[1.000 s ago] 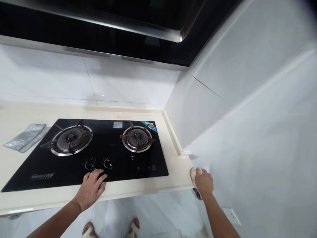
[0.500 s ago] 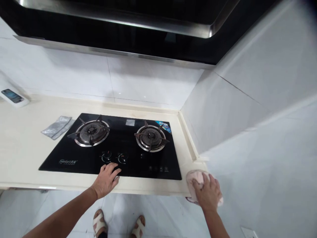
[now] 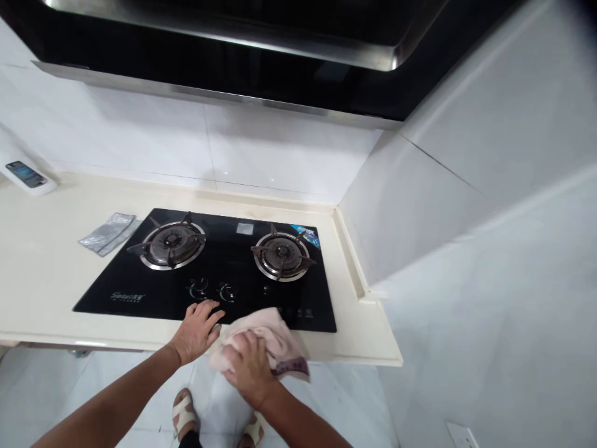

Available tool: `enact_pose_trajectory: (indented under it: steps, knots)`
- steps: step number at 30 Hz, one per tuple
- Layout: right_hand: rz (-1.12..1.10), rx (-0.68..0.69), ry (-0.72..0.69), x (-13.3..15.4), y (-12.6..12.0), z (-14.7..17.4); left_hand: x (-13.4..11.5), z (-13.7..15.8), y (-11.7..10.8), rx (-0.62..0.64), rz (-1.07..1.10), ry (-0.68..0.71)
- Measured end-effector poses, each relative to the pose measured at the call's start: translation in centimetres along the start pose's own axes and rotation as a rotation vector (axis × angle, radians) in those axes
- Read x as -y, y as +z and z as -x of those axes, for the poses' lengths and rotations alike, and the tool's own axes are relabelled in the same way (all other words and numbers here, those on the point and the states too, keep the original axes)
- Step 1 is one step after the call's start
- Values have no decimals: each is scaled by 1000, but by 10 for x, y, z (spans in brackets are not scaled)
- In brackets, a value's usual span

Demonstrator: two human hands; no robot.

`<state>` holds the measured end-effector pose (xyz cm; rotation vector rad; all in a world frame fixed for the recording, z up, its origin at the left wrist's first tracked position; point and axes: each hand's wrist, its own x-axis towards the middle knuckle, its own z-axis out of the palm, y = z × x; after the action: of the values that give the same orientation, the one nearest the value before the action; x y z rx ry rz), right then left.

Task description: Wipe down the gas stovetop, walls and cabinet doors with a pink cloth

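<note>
Cream tabletop bears plastic packet beside stove, under hood; left hand rests loosely at stove's front; right hand grips pink cloth, shifted leftward from tabletop's corner.

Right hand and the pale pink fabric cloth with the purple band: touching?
Touching. The head view shows the right hand laid over the pale pink cloth, no gap, fabric bunched around it.

Stove: one. On it: two burners, two knobs. At its front: two hands, one cloth. Left of it: one packet, one white container.
</note>
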<state>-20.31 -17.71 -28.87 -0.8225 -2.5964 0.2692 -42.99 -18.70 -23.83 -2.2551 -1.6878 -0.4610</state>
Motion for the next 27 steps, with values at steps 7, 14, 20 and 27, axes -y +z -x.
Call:
enact_pose_trajectory:
  steps: [7, 14, 20, 27]
  knots:
    - [190, -190, -94, -79, -31, 46, 6, -4, 1, -23, 19, 23]
    - [237, -96, 376, -255, -131, 193, 7, -5, 2, -28, 11, 38]
    - [-44, -118, 856, -290, -223, 232, 7, -3, 6, -63, 21, 31]
    - [-418, -551, 1097, -244, -251, 143, 1, -2, 0, -60, 13, 20]
